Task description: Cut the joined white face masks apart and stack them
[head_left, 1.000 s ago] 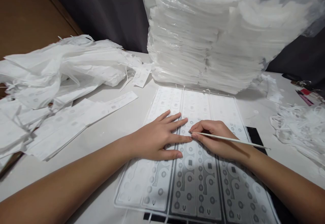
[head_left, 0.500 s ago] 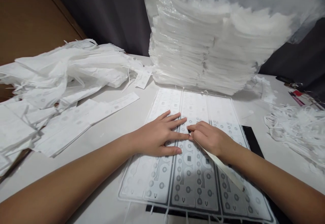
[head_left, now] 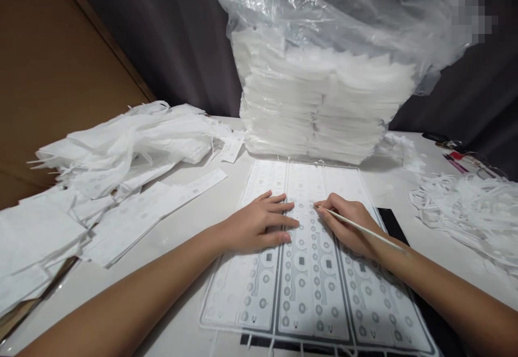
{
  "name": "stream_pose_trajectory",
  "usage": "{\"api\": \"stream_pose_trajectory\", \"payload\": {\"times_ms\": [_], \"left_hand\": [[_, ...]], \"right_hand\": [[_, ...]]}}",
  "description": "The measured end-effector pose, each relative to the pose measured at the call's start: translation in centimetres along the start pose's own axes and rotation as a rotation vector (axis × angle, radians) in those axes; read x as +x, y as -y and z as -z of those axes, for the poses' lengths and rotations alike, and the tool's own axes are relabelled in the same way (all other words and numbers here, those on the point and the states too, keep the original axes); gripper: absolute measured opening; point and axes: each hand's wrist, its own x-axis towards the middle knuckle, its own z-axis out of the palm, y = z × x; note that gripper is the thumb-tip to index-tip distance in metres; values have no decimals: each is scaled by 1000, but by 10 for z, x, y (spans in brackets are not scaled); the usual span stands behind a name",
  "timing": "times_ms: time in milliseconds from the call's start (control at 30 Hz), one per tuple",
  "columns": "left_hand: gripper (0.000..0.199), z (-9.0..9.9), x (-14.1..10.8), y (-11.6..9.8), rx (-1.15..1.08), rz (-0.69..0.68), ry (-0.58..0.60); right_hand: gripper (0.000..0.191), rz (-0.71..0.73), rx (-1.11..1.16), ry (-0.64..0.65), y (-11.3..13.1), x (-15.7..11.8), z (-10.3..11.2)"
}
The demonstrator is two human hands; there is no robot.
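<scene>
A white sheet (head_left: pixel 301 287) printed with grey circles and strips lies on the table, a black board (head_left: pixel 394 225) showing past its right and lower edges. Flat on the sheet's upper middle, my left hand (head_left: pixel 259 222) has its fingers spread and holds nothing. Just right of it, my right hand (head_left: pixel 343 219) pinches a thin pale stick (head_left: pixel 364 229) near one end. The stick slants down over the wrist, and the fingertips are close to a column of circles.
Behind the sheet stands a tall stack of white sheets (head_left: pixel 315 103) under clear plastic. Crumpled white sheets (head_left: pixel 133 136) and flat strips (head_left: pixel 137 217) lie left. White scraps (head_left: pixel 469 211) are heaped right, below small tools (head_left: pixel 457 157).
My right hand has moved off my left fingertips, a little to the right, and the stick has swung to a flatter slant. The head view has shifted, showing more of the plastic.
</scene>
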Motion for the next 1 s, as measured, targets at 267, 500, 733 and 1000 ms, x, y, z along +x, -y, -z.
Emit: {"api": "stream_pose_trajectory", "payload": {"times_ms": [267, 500, 733, 1000], "left_hand": [[20, 7, 22, 2, 88, -92, -173], [25, 16, 40, 0, 185, -181, -13], [25, 13, 34, 10, 96, -207, -77], [19, 7, 31, 13, 101, -277, -160]], "right_hand": [[21, -219, 250, -43, -4, -16, 3], [21, -210, 242, -9, -8, -10, 5], [20, -212, 271, -4, -9, -14, 4], [18, -225, 247, 2, -6, -13, 6]]}}
